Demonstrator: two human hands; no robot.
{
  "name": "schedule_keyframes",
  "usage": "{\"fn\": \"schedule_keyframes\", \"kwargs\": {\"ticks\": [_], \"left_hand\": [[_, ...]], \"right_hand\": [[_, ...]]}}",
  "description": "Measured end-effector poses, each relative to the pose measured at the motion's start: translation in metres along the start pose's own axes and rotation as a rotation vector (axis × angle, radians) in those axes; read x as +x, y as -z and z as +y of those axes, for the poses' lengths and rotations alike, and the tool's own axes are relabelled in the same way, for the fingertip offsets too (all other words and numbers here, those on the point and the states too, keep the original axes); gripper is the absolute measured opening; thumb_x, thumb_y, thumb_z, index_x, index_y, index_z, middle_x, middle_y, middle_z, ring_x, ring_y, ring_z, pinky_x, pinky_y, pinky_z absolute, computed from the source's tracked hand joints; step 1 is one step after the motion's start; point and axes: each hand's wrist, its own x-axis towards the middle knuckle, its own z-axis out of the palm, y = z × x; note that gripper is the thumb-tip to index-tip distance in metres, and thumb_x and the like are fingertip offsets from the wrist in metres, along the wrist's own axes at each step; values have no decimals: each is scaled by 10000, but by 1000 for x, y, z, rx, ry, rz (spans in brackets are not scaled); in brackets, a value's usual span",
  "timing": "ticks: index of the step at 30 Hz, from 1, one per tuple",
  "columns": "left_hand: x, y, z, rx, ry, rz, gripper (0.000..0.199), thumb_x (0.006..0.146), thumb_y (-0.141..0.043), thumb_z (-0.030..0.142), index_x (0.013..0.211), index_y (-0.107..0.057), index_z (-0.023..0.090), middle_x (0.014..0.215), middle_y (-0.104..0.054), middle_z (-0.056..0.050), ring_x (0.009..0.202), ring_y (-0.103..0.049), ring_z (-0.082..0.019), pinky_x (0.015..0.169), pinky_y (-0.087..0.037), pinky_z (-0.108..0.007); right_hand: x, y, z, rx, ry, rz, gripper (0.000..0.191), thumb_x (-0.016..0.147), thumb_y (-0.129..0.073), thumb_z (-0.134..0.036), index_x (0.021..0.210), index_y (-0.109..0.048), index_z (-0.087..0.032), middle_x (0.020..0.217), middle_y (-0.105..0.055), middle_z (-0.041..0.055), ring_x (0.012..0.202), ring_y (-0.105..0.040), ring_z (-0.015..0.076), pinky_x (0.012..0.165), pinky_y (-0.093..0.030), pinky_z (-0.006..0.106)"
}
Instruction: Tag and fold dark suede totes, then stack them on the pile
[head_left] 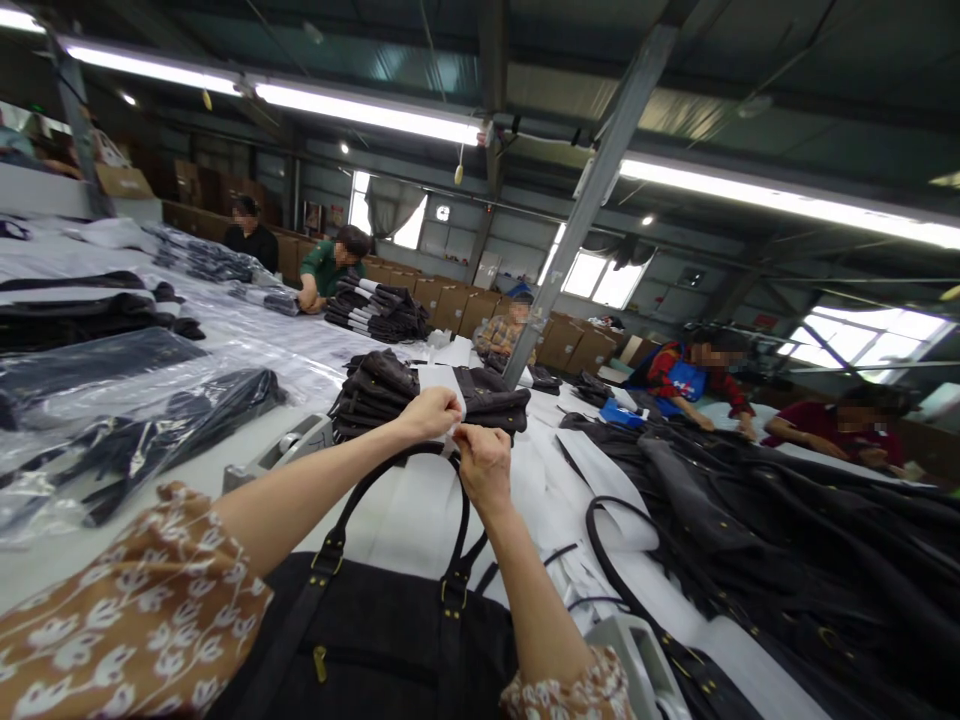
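A black bag (375, 640) with brass-coloured fittings lies at the bottom centre, its looped handle (364, 495) reaching up to my hands. My left hand (431, 412) is closed, fingers pinched at the top of the handle, on something too small to make out. Close beside it on the right, my right hand (484, 462) is also closed, its fingertips at a small white piece by the handle. Directly behind my hands sits a stack of folded black bags (375, 390) with a white paper band (441, 377) around it.
Plastic-wrapped black bags (187, 430) lie on the left. A heap of black bags (750, 520) covers the right side, beside white paper sheets (611, 480). Grey plastic tape-dispenser-like objects (289, 447) flank the bag. Several people work farther back, near a slanted metal post (581, 210).
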Motion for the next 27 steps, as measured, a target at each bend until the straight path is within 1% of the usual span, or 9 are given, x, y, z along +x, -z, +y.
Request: {"fn": "schedule_keyframes", "kwargs": {"ticks": [4, 8, 11, 14, 17, 19, 21, 24, 27], "left_hand": [[4, 3, 0, 22, -57, 25, 104, 663, -563, 150, 668, -665, 130, 612, -614, -4, 644, -552, -137, 627, -415, -224], [4, 14, 3, -29, -115, -84, 115, 661, -590, 199, 670, -672, 119, 587, -616, 9, 569, -532, -113, 545, -392, -197], [4, 19, 0, -74, -113, -153, 133, 649, -616, 231, 633, -662, 108, 559, -608, 8, 532, -520, -103, 512, -386, -188], [7, 20, -8, -92, -92, -92, 116, 650, -593, 211, 615, -637, 109, 542, -584, 15, 523, -506, -96, 502, -369, -185], [13, 24, -14, -89, -66, 46, 97, 659, -543, 172, 620, -611, 114, 522, -535, 34, 512, -465, -86, 492, -331, -187], [17, 28, -15, -88, -56, 106, 98, 668, -532, 170, 621, -598, 116, 513, -504, 43, 502, -433, -81, 484, -308, -191], [20, 32, -14, -89, -68, 104, 88, 667, -546, 174, 616, -593, 120, 510, -490, 52, 497, -418, -76, 483, -302, -193], [20, 33, -10, -85, -109, 68, 73, 673, -572, 180, 626, -596, 129, 530, -502, 58, 513, -432, -72, 502, -322, -188], [21, 30, -7, -59, -105, 75, 75, 706, -564, 180, 661, -602, 133, 527, -496, 60, 512, -442, -75, 508, -334, -188]], "right_hand": [[6, 1, 1, -10, -12, 31, 183, 917, -469, -210, 850, -639, -205, 879, -649, 37, 876, -552, 174, 856, -331, 329], [15, -5, 8, 207, 32, 49, 136, 873, -552, -247, 954, -659, -229, 1089, -634, 51, 1006, -570, 190, 886, -391, 323], [20, -12, 11, 341, 53, 0, 139, 869, -560, -249, 944, -677, -242, 1005, -682, 32, 956, -617, 182, 860, -434, 310], [19, -22, 10, 367, -26, 33, 146, 879, -543, -252, 882, -688, -238, 930, -710, 25, 894, -644, 180, 834, -450, 312], [6, -30, 6, 306, -17, -17, 135, 879, -553, -246, 870, -688, -246, 946, -719, 14, 909, -651, 182, 918, -399, 360], [-6, -31, 4, 267, 5, -58, 133, 888, -554, -254, 892, -687, -262, 987, -718, 5, 949, -647, 182, 985, -337, 397], [-14, -31, 3, 246, 7, -70, 162, 893, -555, -267, 1009, -668, -277, 1055, -703, 16, 1004, -633, 184, 1014, -300, 417], [-17, -31, 5, 176, 29, -111, 330, 888, -553, -251, 1216, -575, -276, 1179, -651, 60, 1107, -583, 201, 1005, -310, 420], [-13, -38, 10, 107, 64, -137, 341, 892, -529, -198, 1216, -585, -285, 1194, -637, 61, 1104, -576, 202, 950, -360, 379]]}}
